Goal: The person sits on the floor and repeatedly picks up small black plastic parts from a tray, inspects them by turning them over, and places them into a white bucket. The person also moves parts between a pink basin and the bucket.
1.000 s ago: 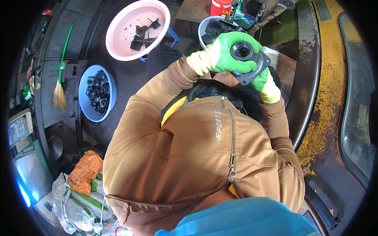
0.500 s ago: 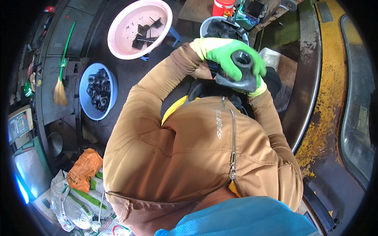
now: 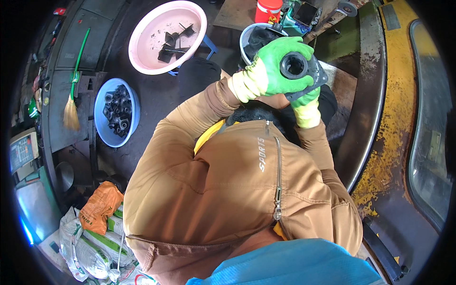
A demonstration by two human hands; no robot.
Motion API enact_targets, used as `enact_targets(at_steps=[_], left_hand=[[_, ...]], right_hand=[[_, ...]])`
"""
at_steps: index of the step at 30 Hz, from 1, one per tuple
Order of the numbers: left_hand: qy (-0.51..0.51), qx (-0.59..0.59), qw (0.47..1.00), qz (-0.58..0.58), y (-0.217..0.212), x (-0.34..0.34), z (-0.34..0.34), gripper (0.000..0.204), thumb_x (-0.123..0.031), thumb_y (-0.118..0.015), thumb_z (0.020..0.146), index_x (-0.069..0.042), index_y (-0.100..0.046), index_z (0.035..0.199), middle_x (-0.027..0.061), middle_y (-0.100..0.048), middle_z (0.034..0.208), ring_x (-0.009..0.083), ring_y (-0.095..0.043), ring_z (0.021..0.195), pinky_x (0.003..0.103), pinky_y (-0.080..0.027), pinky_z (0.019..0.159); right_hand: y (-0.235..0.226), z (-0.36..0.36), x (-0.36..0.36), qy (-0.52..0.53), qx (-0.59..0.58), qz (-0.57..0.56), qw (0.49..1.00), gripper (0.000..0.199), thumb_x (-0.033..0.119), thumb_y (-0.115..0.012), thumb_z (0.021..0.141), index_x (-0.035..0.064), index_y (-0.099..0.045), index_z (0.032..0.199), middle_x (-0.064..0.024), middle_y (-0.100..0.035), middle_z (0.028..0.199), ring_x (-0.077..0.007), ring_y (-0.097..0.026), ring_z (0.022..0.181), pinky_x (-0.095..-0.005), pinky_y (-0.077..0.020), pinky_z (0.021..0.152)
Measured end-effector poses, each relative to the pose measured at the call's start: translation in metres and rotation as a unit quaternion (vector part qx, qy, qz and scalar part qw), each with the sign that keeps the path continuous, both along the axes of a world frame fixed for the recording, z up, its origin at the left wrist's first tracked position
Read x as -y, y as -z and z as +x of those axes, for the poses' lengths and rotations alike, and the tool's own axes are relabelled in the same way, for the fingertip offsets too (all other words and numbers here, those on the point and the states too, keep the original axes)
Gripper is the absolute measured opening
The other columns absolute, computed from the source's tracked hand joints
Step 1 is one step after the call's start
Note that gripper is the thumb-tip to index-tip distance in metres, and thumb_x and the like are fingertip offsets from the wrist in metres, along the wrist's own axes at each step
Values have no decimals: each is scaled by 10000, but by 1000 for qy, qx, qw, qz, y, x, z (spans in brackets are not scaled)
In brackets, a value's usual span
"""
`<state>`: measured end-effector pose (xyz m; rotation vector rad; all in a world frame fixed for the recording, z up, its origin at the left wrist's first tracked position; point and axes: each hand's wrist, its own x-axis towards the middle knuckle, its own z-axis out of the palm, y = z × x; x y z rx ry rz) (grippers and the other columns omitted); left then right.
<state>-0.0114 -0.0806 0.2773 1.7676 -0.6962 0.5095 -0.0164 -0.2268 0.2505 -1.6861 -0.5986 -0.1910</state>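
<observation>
One black flanged tubular part (image 3: 314,71) is in both hands, and dark pieces (image 3: 118,111) heap the round light-blue plastic basin (image 3: 136,107) at left; which are finished cannot be told. The left green-gloved hand (image 3: 273,69) curls round the part's collar; the right green-gloved hand (image 3: 306,99) meets its flange from beneath, fingers mostly hidden, closure unclear.

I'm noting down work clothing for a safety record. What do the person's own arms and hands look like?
The left hand wears a bright green glove with a pale yellow cuff; the right hand wears a matching one. Long brown sleeves cover both arms, the left sleeve ending in a darker brown band.
</observation>
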Motion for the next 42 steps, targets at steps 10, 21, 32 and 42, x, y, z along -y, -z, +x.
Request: enact_targets(at_steps=[10, 21, 32, 42], left_hand=[[297, -148, 943, 20, -26, -21, 3, 431, -137, -765, 650, -24, -619, 1040, 141, -634, 1107, 275, -558, 1126, 408, -435, 965], [-254, 143, 938, 188, 15, -38, 37, 388, -103, -720, 729, -67, -588, 1092, 66, -665, 935, 160, -638, 920, 364, -501, 815], [-162, -81, 964, -193, 61, -45, 36, 375, -362, -396, 990, -83, -553, 1184, 58, -608, 1114, 187, -619, 993, 326, -531, 865], [241, -477, 784, -314, 41, -15, 29, 419, -265, -507, 962, -58, -459, 1323, 79, -553, 1253, 193, -555, 1115, 319, -449, 977]], right_hand=[[-7, -4, 37, -256, -162, -87, 949, 537, 172, -660, 848, 70, -432, 1323, -68, -492, 1305, -174, -486, 1192, -316, -424, 994], [37, 27, 17, -427, -508, 470, 583, 352, 393, -414, 987, 67, -518, 1071, 10, -343, 585, -81, -262, 360, -236, -233, 344], [72, 51, 29, -186, -536, 429, 703, 331, 364, -435, 984, 67, -534, 1093, 33, -363, 677, -70, -285, 468, -223, -234, 411], [-17, 16, 24, 104, -333, 109, 931, 210, 220, -685, 843, 45, -626, 943, 44, -517, 621, -40, -431, 480, -193, -316, 429]])
